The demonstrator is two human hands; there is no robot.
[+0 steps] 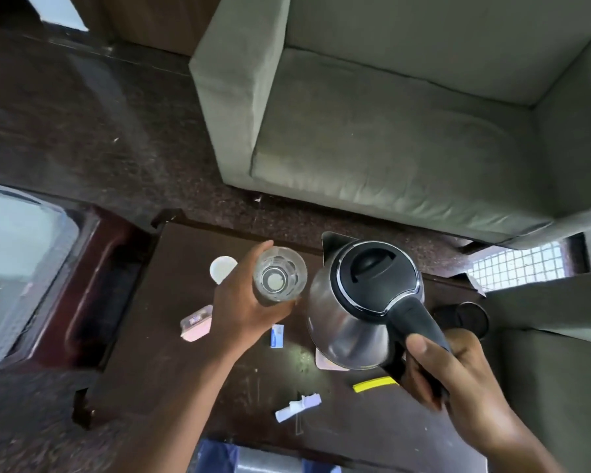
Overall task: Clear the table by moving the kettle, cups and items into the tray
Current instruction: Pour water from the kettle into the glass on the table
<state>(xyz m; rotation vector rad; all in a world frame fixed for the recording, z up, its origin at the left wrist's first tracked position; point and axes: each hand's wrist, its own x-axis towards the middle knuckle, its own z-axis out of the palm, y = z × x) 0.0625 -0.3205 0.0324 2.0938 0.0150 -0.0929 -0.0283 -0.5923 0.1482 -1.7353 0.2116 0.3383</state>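
My right hand grips the black handle of a steel kettle with a black lid, held over the right part of the dark wooden table. My left hand holds a clear drinking glass upright just left of the kettle. A dark red wooden tray sits at the table's left edge. Loose on the table lie a white round lid, a pink sachet, a blue-white sachet, a yellow sachet and a torn white wrapper.
The kettle's black base sits at the table's right edge. A grey-green sofa stands behind the table and an armchair to the right. Left of the tray is a glass-topped surface. Dark stone floor surrounds everything.
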